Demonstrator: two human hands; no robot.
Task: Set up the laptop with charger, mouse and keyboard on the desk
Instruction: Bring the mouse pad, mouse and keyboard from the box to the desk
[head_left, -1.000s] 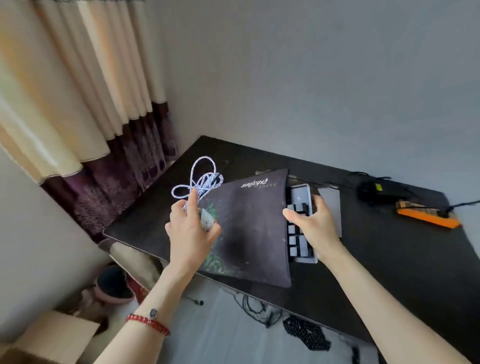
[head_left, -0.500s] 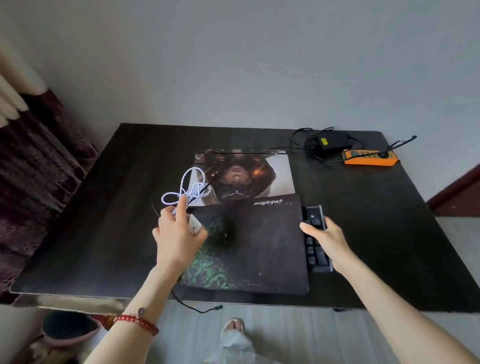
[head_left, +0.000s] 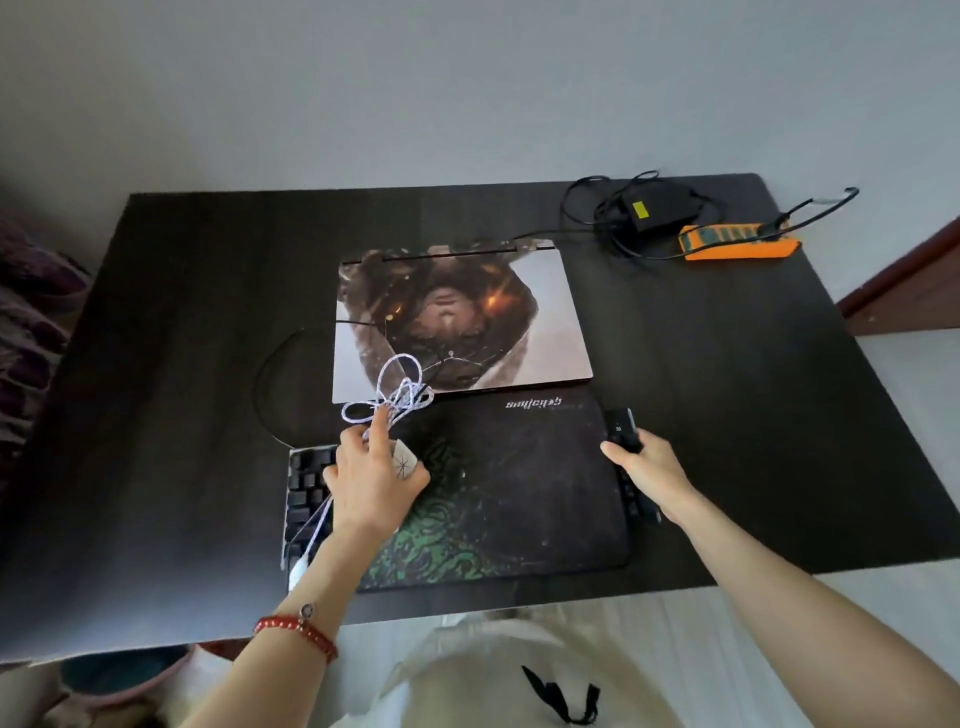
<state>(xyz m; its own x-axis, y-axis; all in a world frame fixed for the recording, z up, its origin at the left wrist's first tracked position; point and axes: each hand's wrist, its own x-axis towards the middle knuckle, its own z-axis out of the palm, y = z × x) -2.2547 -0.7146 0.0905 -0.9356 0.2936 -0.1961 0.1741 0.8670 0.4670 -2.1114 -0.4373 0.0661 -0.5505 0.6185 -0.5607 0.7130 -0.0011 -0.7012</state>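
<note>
A closed laptop (head_left: 545, 322) with a picture on its lid lies mid-desk. In front of it a dark mouse pad (head_left: 524, 493) with green patterns covers a black keyboard (head_left: 305, 486), whose two ends stick out. My left hand (head_left: 371, 486) holds a white mouse (head_left: 404, 460) over the pad's left edge. The mouse's bundled white cable (head_left: 397, 397) sticks up past my fingers. My right hand (head_left: 647, 467) grips the keyboard's right end (head_left: 621, 428). The black charger brick (head_left: 657, 205) sits with its tangled cord at the back right.
An orange power strip (head_left: 737, 241) lies beside the charger near the desk's (head_left: 171, 364) back right corner. A thin black cable (head_left: 270, 374) loops left of the laptop. A wall runs behind the desk. A curtain hangs at far left.
My head has turned to look straight down on the desk. The keyboard's left end now shows from under the pad. Both hands keep their holds.
</note>
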